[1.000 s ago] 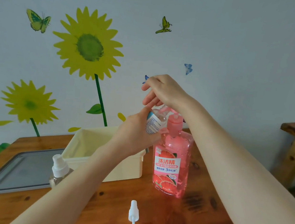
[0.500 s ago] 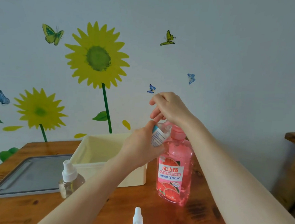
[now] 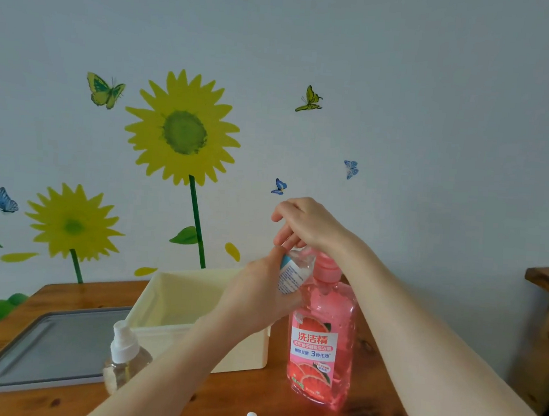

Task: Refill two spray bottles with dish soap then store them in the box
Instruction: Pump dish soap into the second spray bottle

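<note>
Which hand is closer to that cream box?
Left. The left hand, holding a small bottle, is by the box's right end; the right hand rests on the soap pump, further right.

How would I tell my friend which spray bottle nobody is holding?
Look at the wooden table and find the cream box. Just in front of its left corner, beside the grey tray, stands a small clear bottle. It alone wears a white spray top; the big pink soap bottle has a pump, and the left hand holds the other small bottle.
</note>
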